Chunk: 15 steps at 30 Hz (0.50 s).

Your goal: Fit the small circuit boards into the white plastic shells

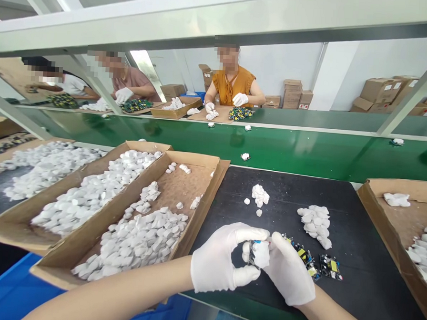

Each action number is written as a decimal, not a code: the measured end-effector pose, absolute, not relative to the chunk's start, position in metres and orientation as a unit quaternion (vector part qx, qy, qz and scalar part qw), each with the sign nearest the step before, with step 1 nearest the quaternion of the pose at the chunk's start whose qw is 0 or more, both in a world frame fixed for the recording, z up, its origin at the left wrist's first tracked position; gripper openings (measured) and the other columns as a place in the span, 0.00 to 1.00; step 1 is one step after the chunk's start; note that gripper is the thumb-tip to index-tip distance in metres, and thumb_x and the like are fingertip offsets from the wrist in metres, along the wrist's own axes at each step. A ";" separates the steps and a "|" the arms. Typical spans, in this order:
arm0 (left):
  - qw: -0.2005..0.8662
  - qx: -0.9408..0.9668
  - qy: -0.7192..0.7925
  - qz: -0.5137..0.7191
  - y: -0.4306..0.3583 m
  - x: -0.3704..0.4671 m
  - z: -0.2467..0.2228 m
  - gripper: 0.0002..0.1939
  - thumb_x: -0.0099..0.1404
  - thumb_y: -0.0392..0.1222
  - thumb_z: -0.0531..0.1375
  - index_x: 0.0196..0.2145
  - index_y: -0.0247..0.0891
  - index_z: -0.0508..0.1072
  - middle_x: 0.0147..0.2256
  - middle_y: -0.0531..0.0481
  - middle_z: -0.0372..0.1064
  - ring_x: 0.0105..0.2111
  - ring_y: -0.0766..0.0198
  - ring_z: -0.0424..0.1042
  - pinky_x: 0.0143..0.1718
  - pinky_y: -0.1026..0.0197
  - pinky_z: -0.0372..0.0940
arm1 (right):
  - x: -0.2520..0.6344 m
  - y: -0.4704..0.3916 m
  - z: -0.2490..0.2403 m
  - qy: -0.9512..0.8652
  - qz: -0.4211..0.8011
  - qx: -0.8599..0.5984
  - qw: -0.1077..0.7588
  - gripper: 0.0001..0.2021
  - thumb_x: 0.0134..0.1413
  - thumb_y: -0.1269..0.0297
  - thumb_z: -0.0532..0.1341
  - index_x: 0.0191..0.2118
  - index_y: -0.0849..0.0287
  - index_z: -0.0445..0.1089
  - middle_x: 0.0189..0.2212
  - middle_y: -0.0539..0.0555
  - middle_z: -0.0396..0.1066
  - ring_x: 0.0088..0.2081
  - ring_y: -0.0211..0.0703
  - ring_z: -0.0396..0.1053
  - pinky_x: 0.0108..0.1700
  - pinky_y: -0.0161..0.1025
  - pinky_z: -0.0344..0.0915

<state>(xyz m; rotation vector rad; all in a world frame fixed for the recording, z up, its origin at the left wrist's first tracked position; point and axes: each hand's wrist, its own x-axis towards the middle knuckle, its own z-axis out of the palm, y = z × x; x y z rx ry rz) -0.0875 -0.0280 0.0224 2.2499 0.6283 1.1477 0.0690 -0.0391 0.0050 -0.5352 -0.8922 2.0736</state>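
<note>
My left hand [226,258], in a white glove, grips a small circuit board [251,252] by its edges between thumb and fingers. A soft white lump [261,254] covers much of the board's face. Gloved too, my right hand [290,269] closes on the same board from the right, its fingers at the lump and partly hidden behind it. Beside that hand, several circuit boards [306,260] with yellow parts lie on the black mat [229,194]. One more board [330,266] lies just right of them. Beyond my hands sit white lumps in a small pile [260,195] and a larger pile [315,224].
At left, cardboard trays [200,202] hold many white lumps [141,242]; another tray [379,211] stands at right. A green conveyor [281,151] runs behind the mat, carrying a lump-covered board [245,157]. Across it, several gloved people work, one in an orange top [235,87]. A metal rail [220,22] crosses overhead.
</note>
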 end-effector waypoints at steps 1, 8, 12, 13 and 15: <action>0.272 0.832 0.231 0.425 -0.028 -0.087 0.024 0.25 0.53 0.36 0.59 0.50 0.42 0.62 0.31 0.51 0.72 0.27 0.65 0.70 0.34 0.61 0.66 | 0.069 -0.039 0.004 -0.355 0.820 -0.209 0.398 0.19 0.51 0.48 0.55 0.22 0.59 0.67 0.20 0.51 0.64 0.30 0.43 0.61 0.39 0.43 0.57; 0.336 0.853 0.221 0.334 -0.027 -0.086 0.038 0.06 0.56 0.43 0.57 0.29 0.39 0.71 0.23 0.52 0.68 0.23 0.66 0.66 0.30 0.64 0.62 | 0.071 -0.040 0.000 -0.457 0.768 -0.250 0.372 0.21 0.53 0.50 0.56 0.18 0.61 0.63 0.21 0.51 0.63 0.28 0.39 0.59 0.37 0.40 0.55; 0.303 0.866 0.206 0.341 -0.025 -0.087 0.033 0.08 0.56 0.41 0.57 0.35 0.40 0.70 0.25 0.52 0.68 0.26 0.64 0.68 0.33 0.62 0.63 | 0.072 -0.039 0.001 -0.493 0.741 -0.267 0.370 0.22 0.55 0.50 0.53 0.18 0.61 0.62 0.21 0.51 0.61 0.28 0.39 0.57 0.36 0.40 0.54; 0.284 0.866 0.203 0.358 -0.024 -0.088 0.030 0.11 0.56 0.41 0.58 0.39 0.41 0.69 0.27 0.51 0.70 0.28 0.63 0.70 0.35 0.61 0.64 | 0.072 -0.039 0.002 -0.490 0.742 -0.259 0.378 0.22 0.55 0.49 0.52 0.18 0.61 0.61 0.21 0.51 0.61 0.28 0.39 0.56 0.36 0.40 0.54; 0.249 0.863 0.202 0.390 -0.023 -0.089 0.024 0.19 0.56 0.41 0.59 0.47 0.43 0.64 0.33 0.50 0.72 0.34 0.61 0.72 0.39 0.59 0.64 | 0.072 -0.038 0.003 -0.494 0.739 -0.254 0.382 0.21 0.54 0.49 0.53 0.19 0.60 0.60 0.22 0.50 0.59 0.28 0.39 0.55 0.35 0.39 0.53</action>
